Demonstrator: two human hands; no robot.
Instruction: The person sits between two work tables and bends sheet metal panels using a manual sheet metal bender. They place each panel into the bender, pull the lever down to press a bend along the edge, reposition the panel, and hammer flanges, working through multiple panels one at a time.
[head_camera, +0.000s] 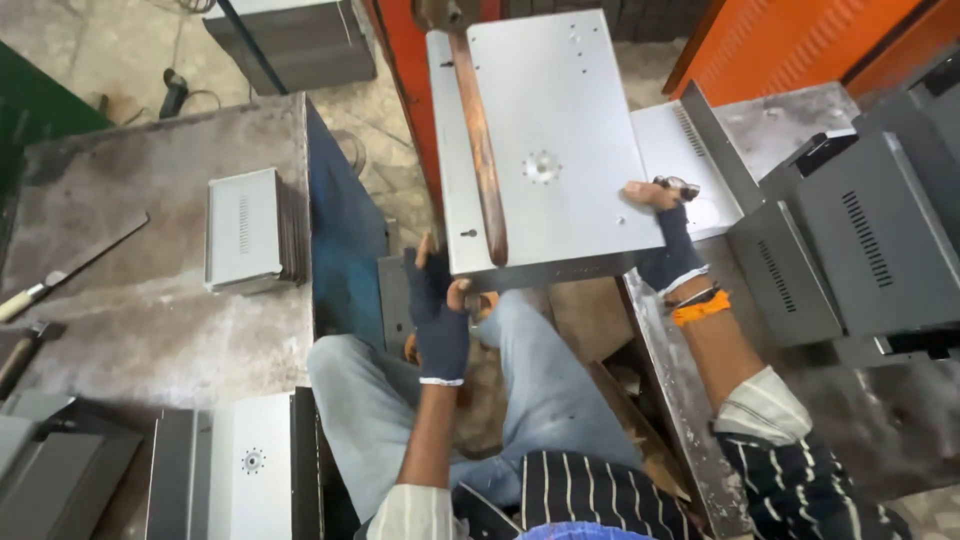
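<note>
A grey sheet-metal panel (560, 130) with a bent front lip and a ring of small holes lies under a copper-coloured bar (480, 140). My left hand (440, 310), in a dark fingerless glove, grips the panel's near left corner from below. My right hand (665, 230), also gloved, rests on the panel's right edge with the fingers curled over it. An orange band is on my right wrist. My knees in blue jeans are beneath the panel.
A stack of grey vented panels (250, 230) sits on the worn metal table (150, 330) to my left, with a knife-like tool (70, 270). More grey boxes (870, 240) stand at right, folded panels (240, 470) at lower left. Orange machine frame (790, 40) behind.
</note>
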